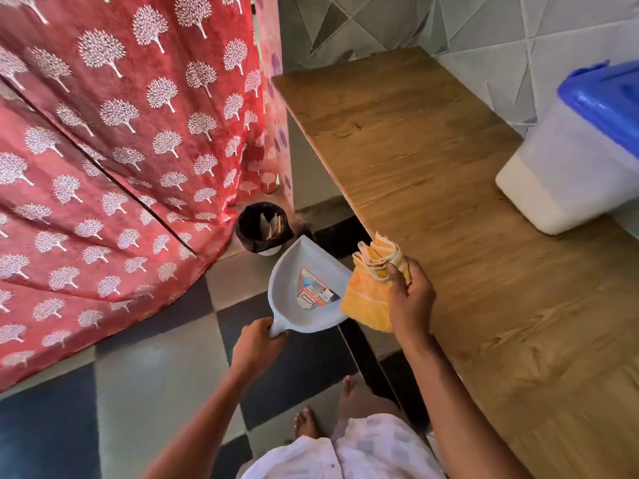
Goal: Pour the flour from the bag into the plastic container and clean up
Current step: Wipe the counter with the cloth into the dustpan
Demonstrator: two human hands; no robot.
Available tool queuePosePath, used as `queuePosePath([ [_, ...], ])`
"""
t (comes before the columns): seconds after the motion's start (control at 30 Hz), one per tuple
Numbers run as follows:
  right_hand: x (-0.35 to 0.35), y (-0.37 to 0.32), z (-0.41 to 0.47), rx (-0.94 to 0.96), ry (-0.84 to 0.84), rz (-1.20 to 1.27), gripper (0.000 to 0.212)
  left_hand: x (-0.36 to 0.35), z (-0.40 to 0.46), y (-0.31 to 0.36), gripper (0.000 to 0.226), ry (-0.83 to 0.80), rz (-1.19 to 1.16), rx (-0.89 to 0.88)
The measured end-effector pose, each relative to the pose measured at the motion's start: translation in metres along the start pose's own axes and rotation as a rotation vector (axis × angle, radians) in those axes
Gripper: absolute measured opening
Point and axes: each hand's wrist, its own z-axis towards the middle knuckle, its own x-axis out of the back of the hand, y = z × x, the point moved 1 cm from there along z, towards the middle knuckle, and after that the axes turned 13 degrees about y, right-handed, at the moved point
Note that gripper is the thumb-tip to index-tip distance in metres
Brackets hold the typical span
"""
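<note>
My left hand (257,344) grips the handle of a pale blue dustpan (304,288), held just below the counter's front edge. My right hand (409,295) holds a bunched yellow and orange cloth (366,299) at that edge, and the cloth hangs over the pan's rim. The plastic container (567,174) with a blue lid (612,102) stands at the counter's far right, white flour filling its lower part. The flour bag is not in view.
The wooden counter (449,167) runs along a tiled wall. A small black-lined bin (262,226) with scraps stands on the checkered floor past the dustpan. A red curtain (121,150) with white trees hangs at the left. My bare feet (328,409) show below.
</note>
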Motion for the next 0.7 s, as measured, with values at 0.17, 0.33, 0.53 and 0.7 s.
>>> queuePosePath([
  [0.17,-0.063,-0.011,0.016,-0.090,-0.042,0.072,0.029,0.016,0.056,-0.017,0.029,0.040,-0.048,0.087],
  [0.33,-0.151,-0.010,0.051,-0.132,-0.091,0.094,0.027,0.028,0.132,-0.022,0.024,0.074,-0.009,0.117],
  [0.53,-0.268,-0.007,0.113,-0.184,-0.121,0.063,0.021,0.049,0.240,-0.018,0.019,0.089,0.035,0.230],
  [0.7,-0.368,0.003,0.158,-0.175,-0.160,0.001,0.020,0.052,0.343,-0.028,0.022,0.074,0.067,0.251],
])
